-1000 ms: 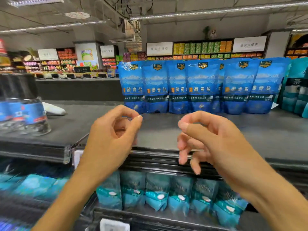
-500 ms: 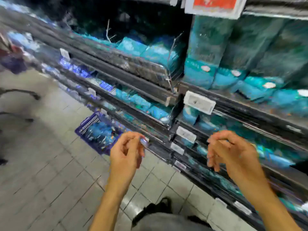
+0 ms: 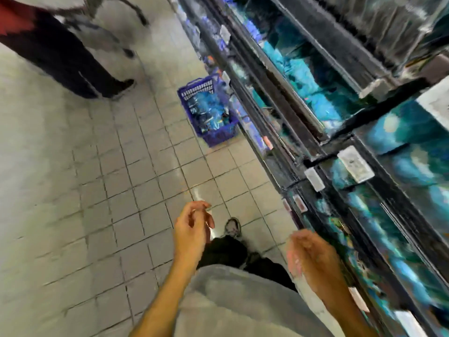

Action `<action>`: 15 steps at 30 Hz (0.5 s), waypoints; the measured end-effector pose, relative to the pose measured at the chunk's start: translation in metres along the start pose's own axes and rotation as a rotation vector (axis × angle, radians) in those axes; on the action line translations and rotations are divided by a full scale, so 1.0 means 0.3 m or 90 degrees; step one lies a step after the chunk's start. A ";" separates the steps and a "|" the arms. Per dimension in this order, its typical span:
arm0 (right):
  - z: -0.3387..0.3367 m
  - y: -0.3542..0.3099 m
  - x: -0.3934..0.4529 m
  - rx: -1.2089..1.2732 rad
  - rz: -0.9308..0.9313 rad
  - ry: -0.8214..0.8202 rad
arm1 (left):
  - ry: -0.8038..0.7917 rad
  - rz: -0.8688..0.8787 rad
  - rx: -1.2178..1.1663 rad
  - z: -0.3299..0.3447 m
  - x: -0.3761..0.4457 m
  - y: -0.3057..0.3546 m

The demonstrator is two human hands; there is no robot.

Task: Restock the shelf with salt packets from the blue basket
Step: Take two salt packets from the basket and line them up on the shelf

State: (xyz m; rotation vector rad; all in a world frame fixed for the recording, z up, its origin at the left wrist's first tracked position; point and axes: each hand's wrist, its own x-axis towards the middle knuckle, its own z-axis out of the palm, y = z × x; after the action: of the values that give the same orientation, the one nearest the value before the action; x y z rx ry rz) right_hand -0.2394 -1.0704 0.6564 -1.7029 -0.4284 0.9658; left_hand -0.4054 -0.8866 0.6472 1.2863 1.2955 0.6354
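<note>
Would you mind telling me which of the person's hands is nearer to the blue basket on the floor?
Left. The left hand hangs empty over the tiles, below the blue basket in the head view; the right hand is further off, beside the shelving.

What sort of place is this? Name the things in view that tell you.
Most likely a supermarket aisle: long tiered shelves packed with blue and teal packets, price tags clipped to the shelf edges, and a blue basket of stock standing on the tiled floor.

Basket (image 3: 220,136) on the floor (image 3: 97,190) just beside the shelves (image 3: 315,122), packets (image 3: 206,113) inside it, shelves to the right, another person (image 3: 60,57) far left
</note>
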 end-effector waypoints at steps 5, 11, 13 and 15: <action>0.129 -0.082 0.152 -0.036 0.017 -0.072 | 0.029 -0.054 0.006 -0.120 -0.020 -0.085; 0.387 -0.228 0.416 -0.048 0.034 -0.134 | 0.091 -0.111 -0.016 -0.304 0.108 -0.131; 0.492 -0.274 0.519 -0.051 0.038 -0.133 | 0.104 -0.129 -0.029 -0.363 0.202 -0.138; 0.596 -0.317 0.615 -0.046 0.053 -0.125 | 0.112 -0.149 -0.043 -0.426 0.309 -0.134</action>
State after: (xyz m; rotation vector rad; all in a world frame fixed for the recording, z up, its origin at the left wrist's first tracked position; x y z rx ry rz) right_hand -0.2493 -0.7966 0.6560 -1.7079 -0.5291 1.1971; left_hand -0.5125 -0.7710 0.6062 1.0227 1.5295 0.6297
